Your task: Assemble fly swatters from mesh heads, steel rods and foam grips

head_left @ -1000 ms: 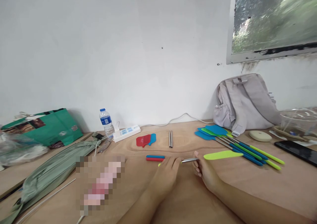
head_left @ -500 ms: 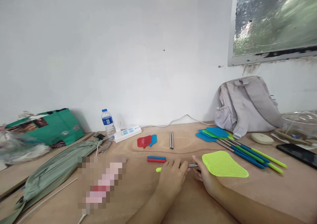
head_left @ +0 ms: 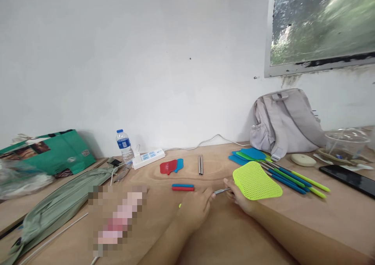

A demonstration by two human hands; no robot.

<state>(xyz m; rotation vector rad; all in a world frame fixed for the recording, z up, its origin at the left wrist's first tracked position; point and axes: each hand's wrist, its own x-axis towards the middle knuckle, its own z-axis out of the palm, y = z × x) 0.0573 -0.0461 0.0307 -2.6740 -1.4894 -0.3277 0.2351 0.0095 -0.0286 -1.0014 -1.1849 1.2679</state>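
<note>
Both my hands are on one yellow-green fly swatter (head_left: 258, 182) with a mesh head and a thin metal rod. My left hand (head_left: 195, 208) is closed around its handle, whose yellow end peeks out at the left. At the neck, next to the mesh, my right hand (head_left: 240, 198) pinches the rod. Beyond my left hand lie a blue and a red handle tube (head_left: 183, 188), side by side. Farther back are a red swatter head (head_left: 168, 167), a blue one (head_left: 179, 165) partly under it, and metal rods (head_left: 200, 165).
Several fly swatters (head_left: 285, 175) lie piled at the right, near a grey backpack (head_left: 288, 120), a white case (head_left: 303, 160) and a black phone (head_left: 348, 178). Leftward are a power strip (head_left: 149, 158), a water bottle (head_left: 124, 144), a sage-green bag (head_left: 67, 194) and a cable.
The swatter has tilted, its mesh head rising up and to the left. My left hand has shifted down and turned over more of the handle. The view has swung slightly right.
</note>
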